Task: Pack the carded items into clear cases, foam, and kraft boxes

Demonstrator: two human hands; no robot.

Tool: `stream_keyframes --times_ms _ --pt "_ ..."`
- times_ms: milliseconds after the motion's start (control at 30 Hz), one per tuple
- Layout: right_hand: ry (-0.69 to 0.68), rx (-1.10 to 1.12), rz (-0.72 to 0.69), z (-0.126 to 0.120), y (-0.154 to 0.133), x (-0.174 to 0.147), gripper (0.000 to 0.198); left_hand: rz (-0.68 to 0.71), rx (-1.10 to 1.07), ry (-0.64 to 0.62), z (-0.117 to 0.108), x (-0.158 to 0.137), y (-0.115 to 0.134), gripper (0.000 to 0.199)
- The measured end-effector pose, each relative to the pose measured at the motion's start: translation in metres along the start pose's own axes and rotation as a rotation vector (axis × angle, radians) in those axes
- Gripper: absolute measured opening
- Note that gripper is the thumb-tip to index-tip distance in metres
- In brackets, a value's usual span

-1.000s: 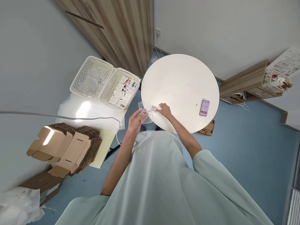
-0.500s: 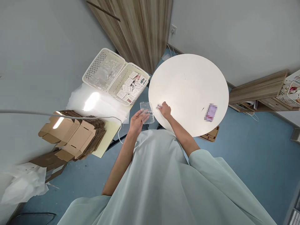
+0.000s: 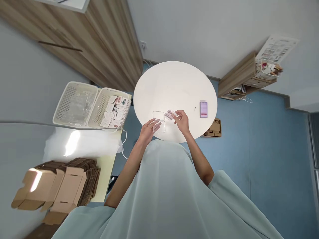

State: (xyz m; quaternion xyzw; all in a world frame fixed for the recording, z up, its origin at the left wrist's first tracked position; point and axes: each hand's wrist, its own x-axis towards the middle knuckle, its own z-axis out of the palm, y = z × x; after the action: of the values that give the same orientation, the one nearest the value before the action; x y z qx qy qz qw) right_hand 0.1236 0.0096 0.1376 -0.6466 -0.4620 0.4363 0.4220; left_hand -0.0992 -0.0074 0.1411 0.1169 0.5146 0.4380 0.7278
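My left hand [image 3: 146,132] is closed on a clear plastic case [image 3: 159,116], which lies opened out in two hinged halves over the near left edge of the round white table [image 3: 174,79]. Between the thumb and fingers of my right hand [image 3: 182,122] is a small pale sheet [image 3: 169,115] with rows of small dark pinkish pieces. What the pieces are is too small to tell. The sheet is just right of the case's upper half.
Left, a white basket [image 3: 59,109] holds clear plastic cases; another [image 3: 96,114] holds small printed cards. Flattened cardboard boxes [image 3: 69,186] are stacked nearer me. A blurred-out purple phone-like rectangle [image 3: 203,109] lies on the table's right. A white cable [image 3: 74,127] crosses the left side.
My view has turned, shifting the table left. My right hand has lifted the sheet off the tabletop and brought it beside the case. My left hand has moved the case over the table.
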Motion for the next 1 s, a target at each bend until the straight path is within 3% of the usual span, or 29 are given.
stream_keyframes --times_ms 100,267,467,767,867,1000 --pt "-0.091 0.000 -0.076 -0.013 -0.017 -0.018 0.035 -0.022 0.034 -0.099 0.022 0.005 -0.001 0.027" --pt "-0.166 -0.146 -0.163 -0.030 -0.021 -0.030 0.025 -0.030 0.066 -0.245 0.045 0.007 -0.002 0.029" --pt "-0.176 -0.335 -0.202 -0.038 -0.024 -0.040 0.013 -0.032 0.081 -0.258 0.052 0.006 -0.001 0.032" --pt "-0.127 -0.544 -0.355 -0.029 -0.018 -0.045 0.016 -0.013 0.056 -0.258 0.049 -0.002 -0.004 0.036" --pt "-0.092 -0.487 -0.334 -0.028 -0.019 -0.043 0.016 -0.005 0.031 -0.251 0.048 -0.005 -0.005 0.034" --pt "0.087 -0.262 -0.139 -0.030 -0.019 -0.026 0.037 -0.010 0.004 -0.258 0.046 -0.010 -0.006 0.036"
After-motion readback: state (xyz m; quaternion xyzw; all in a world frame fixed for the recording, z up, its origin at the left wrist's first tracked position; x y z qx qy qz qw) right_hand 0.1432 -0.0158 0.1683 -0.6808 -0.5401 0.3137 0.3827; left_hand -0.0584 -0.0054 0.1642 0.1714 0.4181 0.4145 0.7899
